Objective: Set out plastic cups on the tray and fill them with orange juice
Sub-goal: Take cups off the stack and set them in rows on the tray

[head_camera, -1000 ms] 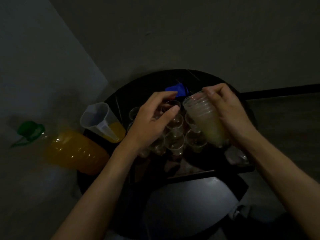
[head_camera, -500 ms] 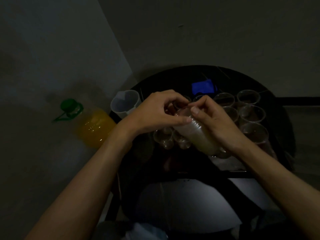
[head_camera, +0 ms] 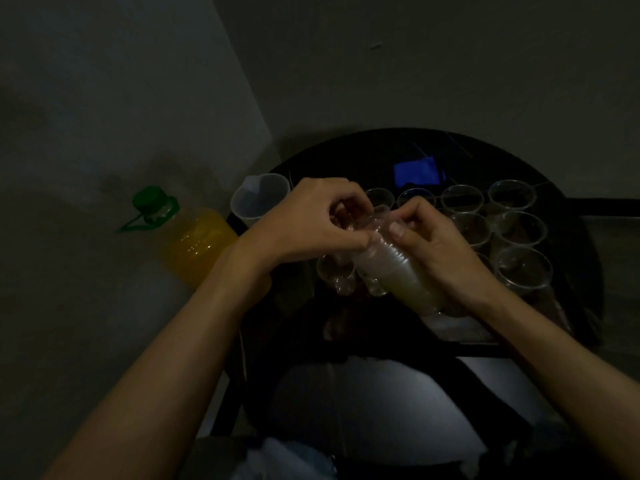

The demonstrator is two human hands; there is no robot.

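As left hand (head_camera: 308,225), right hand (head_camera: 441,252) grip cup stack (head_camera: 398,270), ribbed, clear

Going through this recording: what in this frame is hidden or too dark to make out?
Head view only.
- Set-out cups: the left hand, right hand and cup stack cover the middle ones, so no count.
- Measuring jug: the left hand hides its lower part; contents unclear.
- Juice bottle: the left forearm covers its base.
- Blue object: too dark to identify.

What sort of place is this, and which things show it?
Likely a dim room corner set up for serving drinks: round black table by bare walls, rows of clear plastic cups, a large orange juice bottle.
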